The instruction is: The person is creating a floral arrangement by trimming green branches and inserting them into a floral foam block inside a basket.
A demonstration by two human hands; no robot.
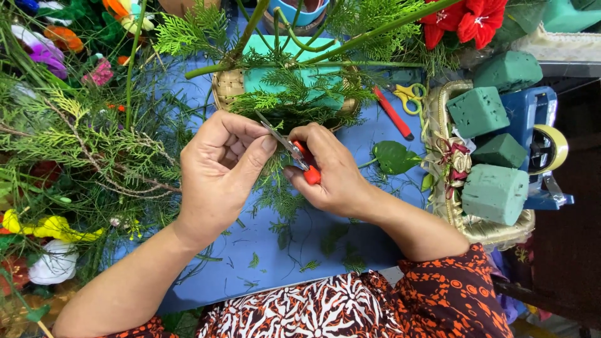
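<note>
My right hand point(332, 172) grips red-handled scissors point(294, 150) whose blades point up and left. My left hand point(222, 169) is curled beside the blades, thumb and fingers pinched on a small green sprig point(275, 181) that hangs below the two hands. Just beyond my hands stands a small woven basket point(226, 87) holding a teal foam block point(294, 69) stuck with cypress sprigs and long green stems. The hands hover over a blue table point(375, 125) strewn with green clippings.
Cypress branches and coloured fake flowers point(75, 144) pile up on the left. A red knife point(393, 112), yellow scissors point(410, 97) and a loose leaf point(394, 156) lie to the right. A woven tray point(438, 112) with green foam blocks point(494, 194) and a tape dispenser point(544, 150) sits at far right.
</note>
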